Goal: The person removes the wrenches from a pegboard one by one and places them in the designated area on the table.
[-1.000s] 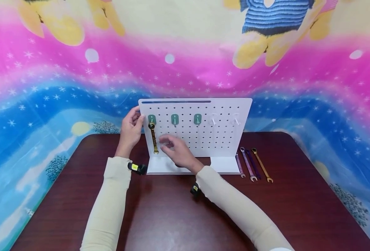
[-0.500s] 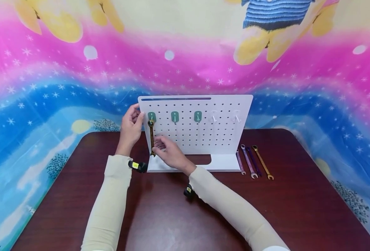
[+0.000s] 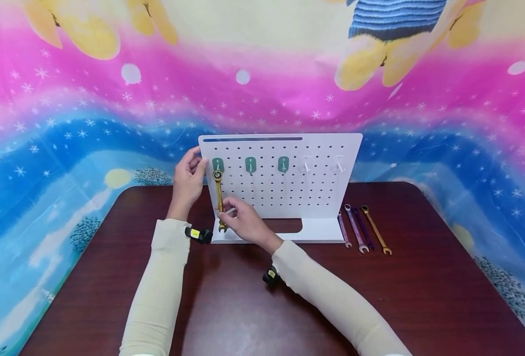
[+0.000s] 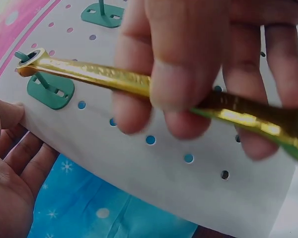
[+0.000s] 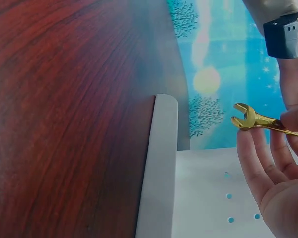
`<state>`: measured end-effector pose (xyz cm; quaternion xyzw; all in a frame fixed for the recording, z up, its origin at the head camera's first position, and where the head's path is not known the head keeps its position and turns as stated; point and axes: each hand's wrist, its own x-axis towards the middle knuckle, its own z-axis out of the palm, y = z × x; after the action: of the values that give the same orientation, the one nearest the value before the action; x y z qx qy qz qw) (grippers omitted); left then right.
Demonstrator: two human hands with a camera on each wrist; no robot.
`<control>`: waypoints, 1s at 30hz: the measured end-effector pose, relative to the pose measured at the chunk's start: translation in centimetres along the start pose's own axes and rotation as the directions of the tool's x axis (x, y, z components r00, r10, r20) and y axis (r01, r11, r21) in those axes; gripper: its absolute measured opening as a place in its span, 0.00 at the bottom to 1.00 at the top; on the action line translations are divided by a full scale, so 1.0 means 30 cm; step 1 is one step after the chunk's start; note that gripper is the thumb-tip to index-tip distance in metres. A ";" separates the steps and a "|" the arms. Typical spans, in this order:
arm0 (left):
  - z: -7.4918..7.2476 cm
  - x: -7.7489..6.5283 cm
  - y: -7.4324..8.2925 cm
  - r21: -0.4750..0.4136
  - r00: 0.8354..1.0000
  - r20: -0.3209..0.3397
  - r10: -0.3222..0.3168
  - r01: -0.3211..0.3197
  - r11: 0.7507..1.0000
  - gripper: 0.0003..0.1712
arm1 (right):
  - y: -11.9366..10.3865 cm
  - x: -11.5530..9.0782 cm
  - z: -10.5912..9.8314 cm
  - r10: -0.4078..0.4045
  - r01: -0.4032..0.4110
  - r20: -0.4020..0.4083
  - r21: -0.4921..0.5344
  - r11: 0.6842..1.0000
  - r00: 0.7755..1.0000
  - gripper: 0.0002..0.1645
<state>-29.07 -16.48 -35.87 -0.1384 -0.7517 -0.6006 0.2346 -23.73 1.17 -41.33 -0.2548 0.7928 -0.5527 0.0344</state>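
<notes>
With thumb in front and fingers behind, my left hand (image 3: 187, 180) grips the left edge of the white pegboard (image 3: 324, 188). My right hand (image 3: 244, 220) pinches the lower shank of a gold combination wrench (image 3: 219, 193) between thumb and fingers. In the left wrist view, the peg of the leftmost green hook (image 4: 50, 92) passes through the wrench's ring end (image 4: 32, 58). The shank tilts out from the board there. The open-jaw end (image 5: 246, 118) sticks out past the right fingertips in the right wrist view.
Two more green hooks, such as the middle one (image 3: 251, 165), and two clear hooks (image 3: 306, 165) line the board. Several wrenches, including a gold one (image 3: 376, 230) and a pink one (image 3: 357, 230), lie on the dark red table (image 3: 431, 277) to the right. A patterned backdrop stands behind.
My right hand was apart from the hanging gold wrench, then moved left and took hold of its lower part. The wrench's lower end has swung out from the board. My left hand stays on the edge.
</notes>
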 end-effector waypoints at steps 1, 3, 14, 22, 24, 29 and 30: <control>0.000 0.000 0.000 0.002 1.000 0.001 -0.003 0.003 1.000 0.21 | -0.004 -0.003 -0.002 -0.001 0.001 0.005 0.010 1.000 1.000 0.12; -0.002 -0.002 0.001 0.008 1.000 0.003 -0.009 0.009 1.000 0.21 | -0.009 -0.009 -0.004 -0.006 0.005 0.014 0.042 0.999 1.000 0.15; 0.014 -0.004 -0.001 0.000 1.000 0.000 -0.005 0.005 1.000 0.21 | -0.053 -0.042 -0.039 -0.034 0.029 0.032 0.133 0.991 0.999 0.23; 0.022 -0.003 -0.003 -0.017 1.000 0.011 -0.002 0.002 1.000 0.21 | -0.073 -0.050 -0.060 0.006 -0.009 0.024 0.163 0.987 1.000 0.24; 0.021 -0.003 -0.004 -0.017 1.000 0.015 -0.001 0.001 1.000 0.21 | -0.080 -0.053 -0.064 0.013 -0.019 0.031 0.184 0.983 0.999 0.24; 0.010 -0.005 -0.003 -0.002 1.000 0.009 -0.002 0.002 1.000 0.21 | -0.095 -0.051 -0.065 0.000 -0.011 0.052 0.208 0.978 0.999 0.24; 0.008 -0.005 -0.002 -0.001 1.000 0.006 -0.001 0.001 1.000 0.20 | -0.098 -0.050 -0.065 -0.007 -0.004 0.052 0.208 0.978 0.999 0.24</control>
<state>-29.03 -16.26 -36.03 -0.1400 -0.7522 -0.6008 0.2317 -22.00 2.74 -38.28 -0.2648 0.7294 -0.6255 0.0812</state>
